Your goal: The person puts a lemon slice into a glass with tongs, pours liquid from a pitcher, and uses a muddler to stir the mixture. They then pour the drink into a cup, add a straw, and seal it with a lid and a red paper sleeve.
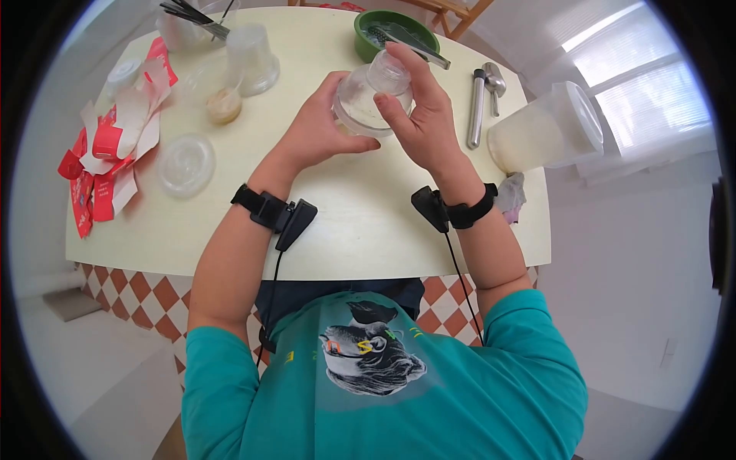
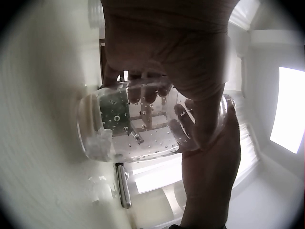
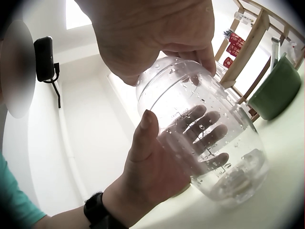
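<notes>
Between my two hands is a clear shaker (image 1: 356,103) with measuring marks and water drops on its wall. It tilts over the pale table (image 1: 345,230). My left hand (image 1: 316,126) holds its body, the fingers showing through the clear wall in the right wrist view. My right hand (image 1: 429,115) grips the narrower clear top (image 1: 389,74) from above. Pale, ice-like chunks (image 3: 240,179) lie in the bottom of the shaker. In the left wrist view, the right forearm (image 2: 209,179) rises beyond the shaker.
A green bowl (image 1: 361,40) with a metal utensil across it stands behind the shaker. To the right are a metal rod (image 1: 476,111), a scoop (image 1: 494,79), a pitcher (image 1: 537,130) and a cloth (image 1: 511,193). Torn red-white packaging (image 1: 115,142), a clear lid (image 1: 186,165) and cups (image 1: 251,57) occupy the left.
</notes>
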A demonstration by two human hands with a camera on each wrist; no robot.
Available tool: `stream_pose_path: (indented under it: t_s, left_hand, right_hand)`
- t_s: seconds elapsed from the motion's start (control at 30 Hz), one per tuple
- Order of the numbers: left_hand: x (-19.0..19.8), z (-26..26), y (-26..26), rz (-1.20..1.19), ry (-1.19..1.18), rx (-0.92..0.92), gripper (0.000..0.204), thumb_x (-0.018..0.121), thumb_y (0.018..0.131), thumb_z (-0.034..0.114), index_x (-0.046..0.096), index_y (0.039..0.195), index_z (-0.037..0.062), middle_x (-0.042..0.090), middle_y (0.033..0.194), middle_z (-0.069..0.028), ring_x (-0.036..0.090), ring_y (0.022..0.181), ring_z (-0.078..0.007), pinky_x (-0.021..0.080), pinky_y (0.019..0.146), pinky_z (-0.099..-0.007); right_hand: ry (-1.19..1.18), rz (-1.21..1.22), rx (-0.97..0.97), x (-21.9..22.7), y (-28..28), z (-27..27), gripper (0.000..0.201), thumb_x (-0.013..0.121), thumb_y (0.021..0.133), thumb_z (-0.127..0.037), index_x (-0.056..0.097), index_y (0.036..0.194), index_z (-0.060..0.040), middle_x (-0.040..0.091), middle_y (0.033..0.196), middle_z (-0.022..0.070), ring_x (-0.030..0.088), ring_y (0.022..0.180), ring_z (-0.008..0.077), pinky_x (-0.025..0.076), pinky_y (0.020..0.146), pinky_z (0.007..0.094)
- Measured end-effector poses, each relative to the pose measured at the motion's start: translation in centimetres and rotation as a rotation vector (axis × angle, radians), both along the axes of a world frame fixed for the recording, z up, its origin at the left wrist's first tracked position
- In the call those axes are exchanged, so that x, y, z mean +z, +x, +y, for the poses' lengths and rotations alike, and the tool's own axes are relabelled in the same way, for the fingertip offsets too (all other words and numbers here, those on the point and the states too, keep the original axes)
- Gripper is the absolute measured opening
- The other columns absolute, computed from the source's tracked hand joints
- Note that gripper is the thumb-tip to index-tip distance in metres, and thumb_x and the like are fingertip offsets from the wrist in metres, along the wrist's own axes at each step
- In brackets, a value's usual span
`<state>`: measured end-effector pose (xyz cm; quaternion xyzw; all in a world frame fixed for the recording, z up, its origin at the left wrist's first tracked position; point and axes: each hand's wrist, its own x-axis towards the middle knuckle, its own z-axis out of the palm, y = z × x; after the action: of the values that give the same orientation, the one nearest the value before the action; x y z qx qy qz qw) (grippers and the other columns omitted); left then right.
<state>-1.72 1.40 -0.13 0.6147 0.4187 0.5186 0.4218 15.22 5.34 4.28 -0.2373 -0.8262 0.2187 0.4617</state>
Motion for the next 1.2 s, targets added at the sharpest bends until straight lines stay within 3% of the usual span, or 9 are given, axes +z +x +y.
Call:
stream_pose_path:
  t_s: [0.3,0.63,0.73,0.8,0.9,1.03,1.1,1.13,1.2]
  left_hand:
    - [-0.2,0.1,-0.2,-0.019,0.027,-0.035,0.09,0.087,0.054,0.02,0.041,0.13,0.0058,0.055,0.123,-0.0103,0.051,0.117,-0.0227,0.041,0.101,-0.038]
    - [-1.2,0.3,-1.9,0.028,-0.075,-0.171,0.1,0.088,0.054,0.033,0.039,0.137,0.0112,0.053,0.127,-0.0068,0.048,0.12,-0.0237,0.036,0.104,-0.0431]
    - [-1.4,0.5,-1.9,-0.112,-0.079,-0.207,0.086,0.082,0.066,0.035,0.039,0.137,0.0104,0.054,0.126,-0.0067,0.048,0.121,-0.0222,0.034,0.105,-0.0416]
    - [-2.1,1.1,-2.0,-0.273,-0.093,-0.217,0.063,0.067,0.083,0.04,0.044,0.133,0.0091,0.056,0.123,-0.0053,0.05,0.117,-0.0194,0.036,0.101,-0.0381]
    - [-2.4,1.4,-2.1,-0.287,-0.144,-0.11,0.049,0.053,0.092,0.042,0.051,0.126,0.0065,0.058,0.117,-0.0054,0.052,0.109,-0.0166,0.038,0.094,-0.0339]
    - [-2.4,1.6,-2.4,-0.189,-0.125,0.047,0.048,0.041,0.097,0.045,0.055,0.12,0.0055,0.06,0.112,-0.0054,0.054,0.106,-0.0145,0.04,0.09,-0.0306]
    - [-2.2,1.4,-2.4,-0.2,-0.125,0.175,0.043,0.045,0.096,0.043,0.06,0.112,0.0056,0.062,0.105,-0.0048,0.057,0.096,-0.0132,0.041,0.085,-0.0285]
    - [-2.2,1.5,-2.4,-0.205,-0.124,0.181,0.043,0.045,0.096,0.043,0.06,0.112,0.0056,0.062,0.105,-0.0048,0.057,0.096,-0.0132,0.041,0.085,-0.0285]
    - [-2.4,1.8,-2.6,-0.157,-0.13,0.238,0.038,0.049,0.095,0.039,0.062,0.107,0.0056,0.064,0.1,-0.0037,0.059,0.091,-0.012,0.041,0.082,-0.028]
  right_hand:
    - [0.008,-0.116,0.006,0.2,0.1,-0.5,0.102,0.088,0.052,-0.02,0.032,0.136,-0.0123,0.052,0.123,0.0148,0.056,0.111,0.0308,0.047,0.093,0.0388]
    - [-0.137,-0.111,0.076,0.6,0.7,-0.8,0.107,0.087,0.051,-0.013,0.026,0.139,-0.0139,0.05,0.125,0.0153,0.053,0.114,0.0309,0.045,0.097,0.0398]
    - [-0.061,-0.128,0.059,0.6,0.7,-0.8,0.108,0.086,0.051,-0.012,0.025,0.139,-0.0139,0.048,0.127,0.0165,0.052,0.116,0.0315,0.045,0.097,0.0401]
    - [-0.104,-0.143,0.047,0.6,0.6,-0.9,0.107,0.086,0.051,-0.011,0.024,0.139,-0.0133,0.046,0.129,0.0163,0.051,0.117,0.0318,0.044,0.097,0.0402]
    - [-0.119,-0.121,0.035,0.3,0.5,-0.9,0.107,0.085,0.051,-0.01,0.025,0.139,-0.0128,0.047,0.128,0.0159,0.051,0.117,0.0321,0.044,0.098,0.0398]
    - [-0.077,-0.113,0.034,-0.5,0.9,0.2,0.107,0.086,0.054,-0.014,0.022,0.139,-0.0126,0.046,0.128,0.0163,0.051,0.116,0.0322,0.046,0.096,0.0405]
    - [-0.377,0.123,0.01,-1.1,2.1,1.6,0.108,0.086,0.057,-0.017,0.017,0.14,-0.0128,0.046,0.127,0.0168,0.052,0.114,0.0328,0.048,0.093,0.0413]
    - [-0.377,0.117,0.016,-0.6,2.7,1.7,0.108,0.086,0.057,-0.017,0.017,0.14,-0.0128,0.046,0.127,0.0168,0.052,0.114,0.0328,0.048,0.093,0.0413]
    - [-0.876,0.542,0.193,0.7,4.0,1.8,0.11,0.086,0.059,-0.017,0.012,0.141,-0.0134,0.043,0.128,0.0168,0.052,0.114,0.0317,0.05,0.091,0.0413]
